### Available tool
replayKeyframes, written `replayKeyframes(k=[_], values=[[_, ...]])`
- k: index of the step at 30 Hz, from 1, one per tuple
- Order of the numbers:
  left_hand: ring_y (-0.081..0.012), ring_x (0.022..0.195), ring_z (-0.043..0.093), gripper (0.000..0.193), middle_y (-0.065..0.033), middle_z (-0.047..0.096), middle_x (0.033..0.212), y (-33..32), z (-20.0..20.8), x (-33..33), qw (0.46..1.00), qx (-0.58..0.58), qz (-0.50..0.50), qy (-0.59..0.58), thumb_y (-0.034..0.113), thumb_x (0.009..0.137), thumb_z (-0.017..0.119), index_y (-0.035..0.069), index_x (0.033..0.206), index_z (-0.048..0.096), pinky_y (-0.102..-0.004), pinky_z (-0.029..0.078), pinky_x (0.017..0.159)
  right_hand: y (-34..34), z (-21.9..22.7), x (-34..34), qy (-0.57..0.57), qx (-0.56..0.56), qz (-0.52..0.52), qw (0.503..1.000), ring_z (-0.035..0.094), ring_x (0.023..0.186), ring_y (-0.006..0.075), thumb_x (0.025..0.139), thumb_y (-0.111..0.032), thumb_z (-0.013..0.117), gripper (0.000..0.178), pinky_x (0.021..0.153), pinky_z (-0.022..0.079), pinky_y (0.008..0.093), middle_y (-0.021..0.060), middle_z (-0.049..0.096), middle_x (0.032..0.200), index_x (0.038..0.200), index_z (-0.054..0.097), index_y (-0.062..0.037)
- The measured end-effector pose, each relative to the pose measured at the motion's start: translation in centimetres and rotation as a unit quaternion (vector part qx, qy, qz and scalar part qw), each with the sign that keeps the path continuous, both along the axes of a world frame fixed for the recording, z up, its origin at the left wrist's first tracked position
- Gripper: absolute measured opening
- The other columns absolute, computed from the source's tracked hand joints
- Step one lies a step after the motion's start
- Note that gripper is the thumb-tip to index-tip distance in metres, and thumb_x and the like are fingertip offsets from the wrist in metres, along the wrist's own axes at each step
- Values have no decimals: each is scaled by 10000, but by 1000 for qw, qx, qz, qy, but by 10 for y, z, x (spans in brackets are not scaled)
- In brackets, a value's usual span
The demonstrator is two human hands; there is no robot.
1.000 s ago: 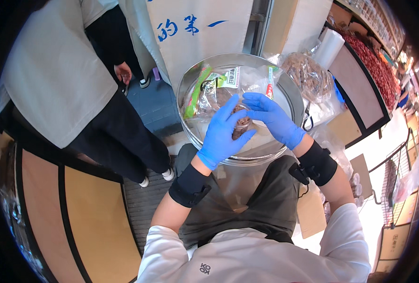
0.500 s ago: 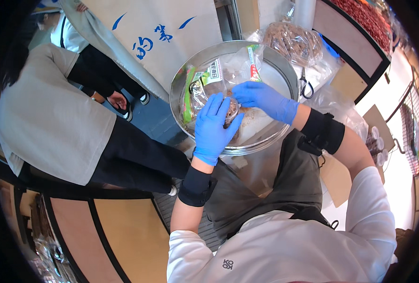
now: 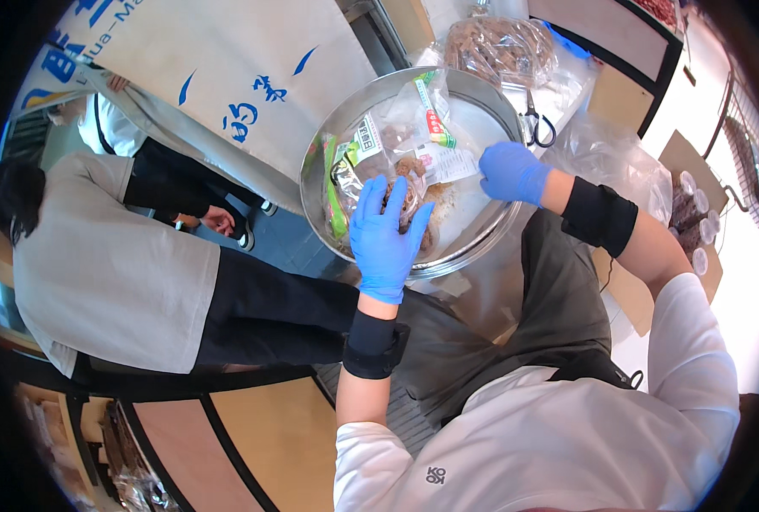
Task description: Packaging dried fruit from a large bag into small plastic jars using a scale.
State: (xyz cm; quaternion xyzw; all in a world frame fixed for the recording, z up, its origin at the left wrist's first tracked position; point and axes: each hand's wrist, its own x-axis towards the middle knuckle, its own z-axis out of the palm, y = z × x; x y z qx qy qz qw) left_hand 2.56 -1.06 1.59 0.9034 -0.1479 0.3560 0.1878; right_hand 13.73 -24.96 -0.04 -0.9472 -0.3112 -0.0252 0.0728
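My left hand (image 3: 385, 243), in a blue glove, is around a clear round plastic jar (image 3: 408, 201) with brown, crumbly dried food inside; thumb and fingers lie on its sides. Much of the jar is hidden behind that hand. My right hand (image 3: 513, 175), gloved too, is at the right side of a large round metal pan (image 3: 326, 139). Its fingers are curled closed, and what they hold, if anything, does not show. Clear plastic bags with a green edge (image 3: 332, 183) and a printed label (image 3: 367, 136) lie in the pan beyond the jar. Among them is a white slip (image 3: 452, 165).
Black-handled scissors (image 3: 539, 128) lie just past the pan's right rim. Behind is a large clear bag of brown dried goods (image 3: 499, 53). An open carton with lidded jars (image 3: 691, 205) stands at right. A person in a beige top (image 3: 119, 256) bends at left.
My right hand has moved away from the jar to the pan's right side, its fingers curling in. More of the white slip shows. My left hand stays at the jar. The whole view has shifted.
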Motion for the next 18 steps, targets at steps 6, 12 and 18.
replayKeyframes(k=[6, 12, 18], values=[[-372, 1192, 577, 479, -231, 608, 1266, -6, 10, 1, 999, 37, 17, 13, 282, 788, 796, 15, 1167, 675, -429, 465, 992, 1, -8, 20, 22, -54, -9, 998, 677, 860, 377, 682, -349, 742, 437, 787, 540, 431, 201, 696, 902, 959, 695, -14], [-344, 1002, 618, 392, -176, 601, 1141, -18, 49, 6, 995, -14, 53, 84, 215, 849, 683, 72, 1213, 654, -416, 489, 902, 16, -26, 35, 44, 20, 8, 999, 674, 922, 363, 618, -486, 830, 733, 808, 536, 441, 175, 691, 997, 1137, 615, -14], [-353, 912, 629, 259, -156, 648, 980, -7, 43, 32, 982, 60, 2, 179, 265, 853, 638, 70, 1011, 699, -421, 509, 798, 18, -22, 27, 23, 52, -5, 998, 686, 845, 351, 626, -340, 788, 472, 749, 542, 441, 159, 704, 873, 978, 699, -38]])
